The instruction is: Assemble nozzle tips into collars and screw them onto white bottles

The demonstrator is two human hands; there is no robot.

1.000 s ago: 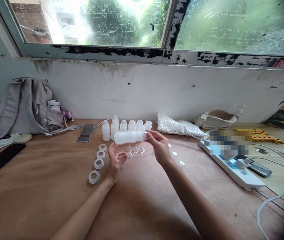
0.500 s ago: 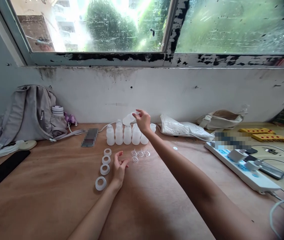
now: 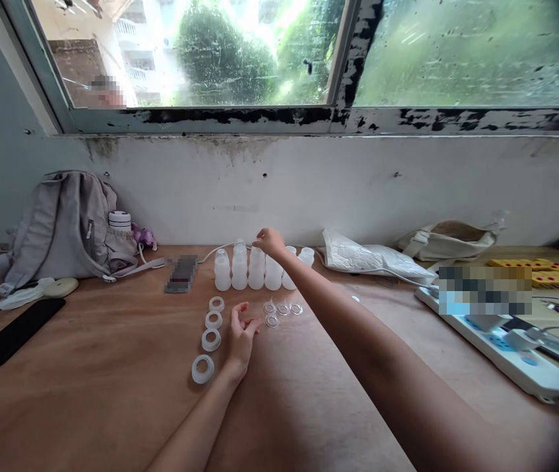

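In the head view, the left hand (image 3: 243, 335) is half open and holds nothing. Cloudy bottles (image 3: 256, 275) stand at its twelve o'clock; their insides cannot be told. The right hand (image 3: 268, 242), fingers bent, is by their tops at one o'clock; its grip is hidden. At ten o'clock, a backpack (image 3: 63, 226) has a white cup (image 3: 120, 221) in its side pocket.

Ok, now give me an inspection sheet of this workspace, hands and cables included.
Surface: brown tabletop, visibly marked.
Main items: frosted bottles upright in a row; four white rings; four clear ring pieces.
Clutter: backpack, black flat item, white packet, pouch.
Left hand: half curled between rings and clear pieces, holding nothing visible.
Right hand: by the bottle tops; grip cannot be told.
Cables: white cable left of the bottles; power strip at right.
Surroundings: stained wall; window frame peeling.
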